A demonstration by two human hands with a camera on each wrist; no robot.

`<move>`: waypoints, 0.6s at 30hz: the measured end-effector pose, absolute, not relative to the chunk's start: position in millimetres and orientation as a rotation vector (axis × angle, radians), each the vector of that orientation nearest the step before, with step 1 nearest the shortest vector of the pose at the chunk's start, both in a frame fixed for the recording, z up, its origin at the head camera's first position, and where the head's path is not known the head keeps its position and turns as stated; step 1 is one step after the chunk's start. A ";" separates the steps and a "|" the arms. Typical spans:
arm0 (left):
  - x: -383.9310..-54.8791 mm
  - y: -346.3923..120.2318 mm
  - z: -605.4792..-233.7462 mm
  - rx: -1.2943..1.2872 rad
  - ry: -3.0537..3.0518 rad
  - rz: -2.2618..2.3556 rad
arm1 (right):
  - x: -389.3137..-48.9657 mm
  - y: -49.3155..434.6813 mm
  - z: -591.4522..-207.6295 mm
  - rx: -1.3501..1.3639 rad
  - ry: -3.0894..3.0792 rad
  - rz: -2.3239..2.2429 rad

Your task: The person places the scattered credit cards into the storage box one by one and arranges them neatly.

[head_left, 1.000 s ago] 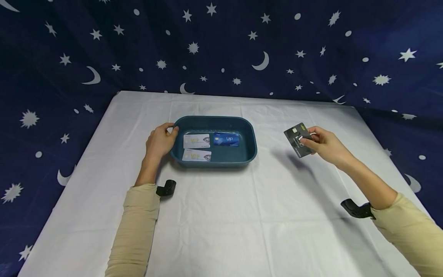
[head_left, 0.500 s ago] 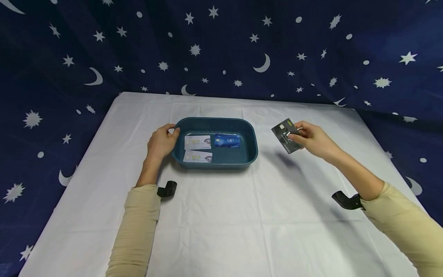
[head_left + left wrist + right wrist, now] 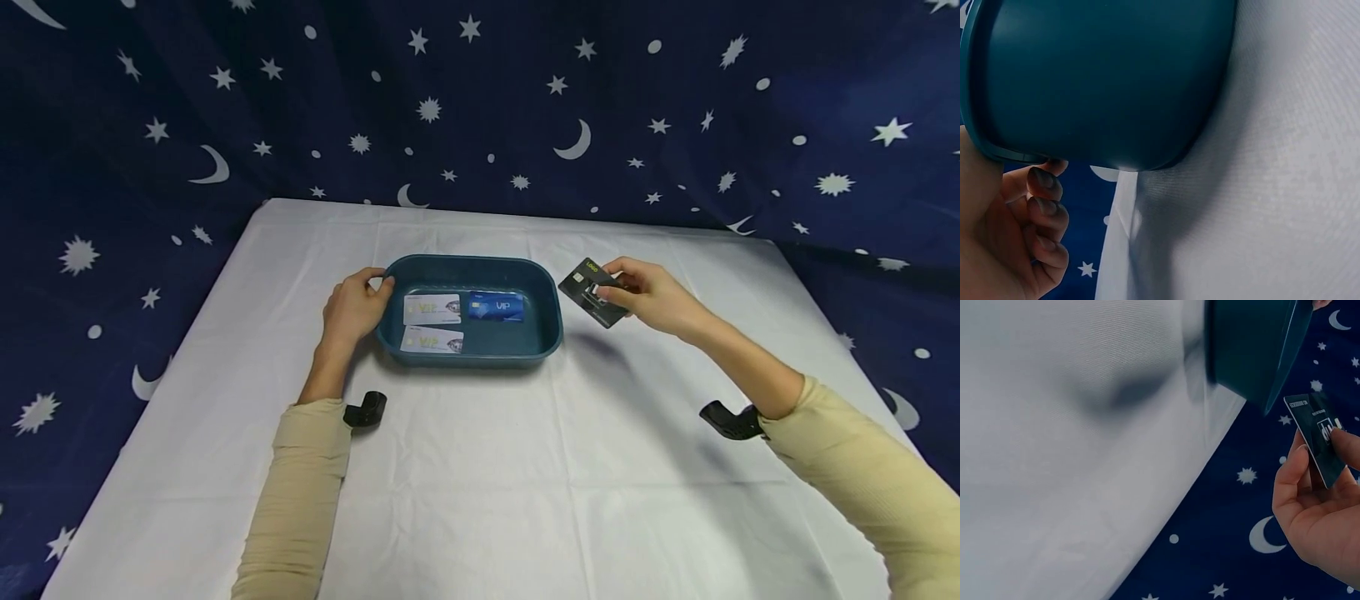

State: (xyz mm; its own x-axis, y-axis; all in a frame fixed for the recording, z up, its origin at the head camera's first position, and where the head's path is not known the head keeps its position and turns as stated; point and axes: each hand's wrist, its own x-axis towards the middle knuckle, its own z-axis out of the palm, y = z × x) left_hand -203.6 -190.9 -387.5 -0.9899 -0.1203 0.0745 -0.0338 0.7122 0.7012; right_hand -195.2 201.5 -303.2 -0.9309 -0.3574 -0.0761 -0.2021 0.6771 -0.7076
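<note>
My right hand [image 3: 656, 300] pinches a black card [image 3: 588, 287] between thumb and fingers, held above the cloth just right of the teal plastic tray [image 3: 510, 360]. In the right wrist view the black card [image 3: 1316, 434] shows edge-on and tilted, its thumb side facing away from the table. My left hand [image 3: 354, 307] grips the tray's left rim, thumb over the edge; the left wrist view has its fingers [image 3: 1047, 215] curled beneath the rim. Inside the tray lie two white VIP cards, one [image 3: 432, 309] behind the other [image 3: 432, 340], and a blue VIP card [image 3: 497, 306] to their right.
A white cloth [image 3: 480, 467] covers the table. Behind it hangs a dark blue curtain [image 3: 495, 100] with stars and moons. Each wrist carries a black camera mount, the left one [image 3: 366, 409] near the tray's front left.
My right hand has carried the black card leftward, from well right of the tray to close beside its right rim. The left hand keeps its grip on the tray.
</note>
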 end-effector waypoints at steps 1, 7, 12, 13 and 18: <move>-203.2 -190.8 -387.2 0.124 -2.796 -1.151 | -196.1 200.3 -302.8 -0.464 2.680 -1.088; -201.8 -190.9 -386.3 0.112 -2.785 -1.161 | -201.3 195.9 -299.1 -0.495 2.680 -1.047; -202.5 -191.4 -386.3 0.104 -2.782 -1.157 | -202.9 193.9 -298.2 -0.494 2.679 -1.044; -202.7 -191.5 -386.3 0.105 -2.781 -1.158 | -203.1 193.3 -298.3 -0.498 2.679 -1.042; -203.1 -192.4 -387.0 0.109 -2.783 -1.158 | -204.5 188.6 -297.8 -0.520 2.670 -1.042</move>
